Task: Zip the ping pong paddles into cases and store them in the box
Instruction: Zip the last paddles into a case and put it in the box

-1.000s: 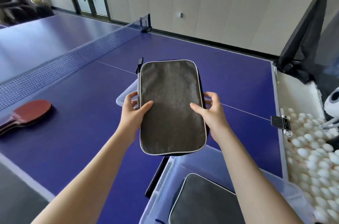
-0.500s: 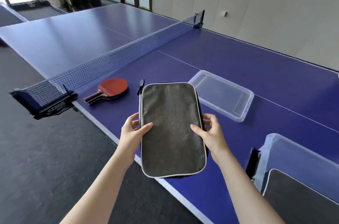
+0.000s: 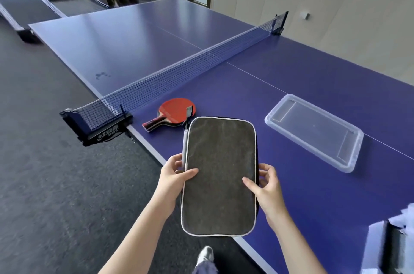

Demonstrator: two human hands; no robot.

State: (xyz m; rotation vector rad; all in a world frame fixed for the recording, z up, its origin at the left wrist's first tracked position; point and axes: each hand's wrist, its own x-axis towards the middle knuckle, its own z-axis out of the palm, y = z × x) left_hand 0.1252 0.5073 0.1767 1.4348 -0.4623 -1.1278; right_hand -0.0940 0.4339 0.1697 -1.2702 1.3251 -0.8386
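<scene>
A: Where is the case (image 3: pixel 220 175)?

B: Up in the air, over the near edge of the table (image 3: pixel 313 85). The left hand (image 3: pixel 172 180) pinches its side at nine o'clock, thumb on top. The right hand (image 3: pixel 266 186) pinches at three o'clock.

A: Is it heavy?

B: It looks light and soft, a bit floppy. Holding both long sides keeps it flat.

A: And the paddles (image 3: pixel 172 114)?

B: Flat on the table at eleven o'clock, by the net (image 3: pixel 179 69). They look stiff, so grab the handle.
</scene>
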